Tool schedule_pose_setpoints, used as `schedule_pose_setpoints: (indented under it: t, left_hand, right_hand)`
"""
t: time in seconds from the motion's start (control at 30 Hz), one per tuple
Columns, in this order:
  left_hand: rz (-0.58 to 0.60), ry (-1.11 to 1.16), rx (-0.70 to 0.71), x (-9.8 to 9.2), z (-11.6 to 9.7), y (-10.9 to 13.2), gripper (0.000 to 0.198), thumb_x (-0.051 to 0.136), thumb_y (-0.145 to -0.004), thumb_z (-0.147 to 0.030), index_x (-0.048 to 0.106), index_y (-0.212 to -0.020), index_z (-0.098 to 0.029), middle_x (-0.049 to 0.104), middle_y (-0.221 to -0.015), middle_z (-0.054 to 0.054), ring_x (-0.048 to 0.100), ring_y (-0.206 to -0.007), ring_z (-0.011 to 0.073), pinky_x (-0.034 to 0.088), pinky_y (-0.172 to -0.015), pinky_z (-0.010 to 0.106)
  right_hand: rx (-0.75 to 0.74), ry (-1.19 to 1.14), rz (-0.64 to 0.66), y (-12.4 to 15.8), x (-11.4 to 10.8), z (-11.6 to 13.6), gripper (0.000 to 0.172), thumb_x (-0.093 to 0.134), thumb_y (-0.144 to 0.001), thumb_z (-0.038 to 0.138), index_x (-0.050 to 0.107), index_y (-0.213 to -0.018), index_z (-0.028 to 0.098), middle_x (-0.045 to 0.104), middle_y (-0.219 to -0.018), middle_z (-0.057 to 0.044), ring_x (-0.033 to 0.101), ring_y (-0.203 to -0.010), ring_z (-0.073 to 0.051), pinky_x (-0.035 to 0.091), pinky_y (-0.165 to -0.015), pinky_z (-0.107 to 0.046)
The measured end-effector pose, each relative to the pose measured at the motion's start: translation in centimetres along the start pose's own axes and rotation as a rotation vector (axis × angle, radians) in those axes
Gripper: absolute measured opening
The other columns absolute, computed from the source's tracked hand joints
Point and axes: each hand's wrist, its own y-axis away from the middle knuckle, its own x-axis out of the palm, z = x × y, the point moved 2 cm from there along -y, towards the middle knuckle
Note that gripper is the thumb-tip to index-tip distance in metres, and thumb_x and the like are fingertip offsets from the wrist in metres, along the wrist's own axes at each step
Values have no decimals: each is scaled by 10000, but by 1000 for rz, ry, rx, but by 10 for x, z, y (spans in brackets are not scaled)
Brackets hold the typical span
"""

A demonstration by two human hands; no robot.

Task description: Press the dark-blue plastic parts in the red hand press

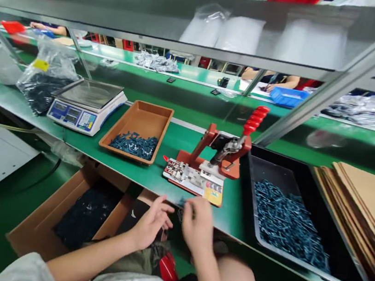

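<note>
Blue parts (288, 220) heaped in bin (267, 168) right of grips; tray (141, 122) ahead-left barely covered. Left grip (151, 223), right grip (197, 225) curled together, blurred; can't tell what they hold.

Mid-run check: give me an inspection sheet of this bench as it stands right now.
Surface: green bench, in use along its length.
Job's things: red hand press, handle raised; brown tray and black bin both hold small blue parts.
Clutter: scale, bag of dark parts, cardboard sheets; open carton below the bench.
Grippers: left hand and right hand close together at the bench edge; blurred, grip unclear.
Cables: dark lead below the bench, left.
Surroundings: other people's arms at the far bench; bagged stock on the shelf overhead.
</note>
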Motion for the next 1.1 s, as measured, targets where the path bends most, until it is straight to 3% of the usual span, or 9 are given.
schedule_pose_setpoints:
  t: [0.1,0.2,0.33,0.43,0.5,0.63,0.77,0.93,1.1]
  left_hand:
    - [-63,148,-226,-16,14,19,584,590,-860,-668,634,-1206,-200,705,-1109,133,706,-880,220,581,-787,362]
    - [-205,-8,-292,-75,29,25,571,624,-818,-678,672,-1082,-174,747,-957,113,728,-805,233,594,-738,356]
    - [-424,-575,-260,-199,54,21,536,562,-795,-638,678,-1053,-182,766,-1055,159,730,-1015,357,574,-931,504]
    - [-347,-987,-237,-251,49,22,479,615,-726,-532,702,-1050,-190,747,-1151,171,672,-1152,414,510,-1042,557]
    - [-265,-1066,-62,-246,20,19,425,567,-805,-483,705,-1094,-203,729,-1211,143,681,-1154,348,518,-1055,494]
    - [-184,-1093,409,-184,-75,-22,309,507,-920,-408,737,-1038,-239,750,-1101,98,692,-1069,248,525,-1031,391]
    - [-176,-1214,388,-147,-138,-111,352,525,-888,-391,727,-1091,-187,738,-1077,138,701,-972,267,535,-959,394]
    - [16,-1468,137,-137,-133,-194,211,594,-739,-324,720,-840,-188,766,-943,148,717,-876,311,539,-784,358]
    - [-50,-1475,134,-148,-125,-213,190,585,-712,-416,621,-615,-256,725,-648,-6,673,-659,241,455,-568,267]
  right_hand:
    - [-56,-116,325,44,28,39,203,478,-950,182,636,-1034,277,630,-1025,-88,593,-974,-269,537,-844,-436]
    - [-53,-124,408,44,19,46,319,526,-932,193,611,-1224,290,644,-1163,-87,617,-1064,-262,554,-887,-423]
    - [-3,79,18,5,-84,5,218,510,-959,262,649,-1127,264,695,-1050,-86,663,-961,-235,549,-861,-381]
    - [167,350,-219,-24,-169,-55,249,526,-924,340,680,-1085,228,699,-1026,-126,668,-889,-259,543,-829,-403]
    - [282,499,-150,-40,-201,-100,305,583,-846,354,697,-1082,200,700,-957,-129,667,-798,-265,547,-789,-417]
    - [358,675,112,-59,-211,-163,199,676,-739,290,738,-892,180,675,-755,-114,674,-777,-289,538,-758,-402]
    - [330,683,133,-61,-201,-164,82,650,-767,239,722,-757,202,683,-715,-97,665,-718,-250,503,-687,-348]
    - [378,578,-12,-52,-212,-129,140,614,-817,292,704,-762,200,717,-810,-82,658,-788,-214,478,-756,-316]
    - [474,330,-131,-40,-229,-128,192,629,-793,383,668,-754,199,695,-762,-22,624,-726,-177,467,-729,-296]
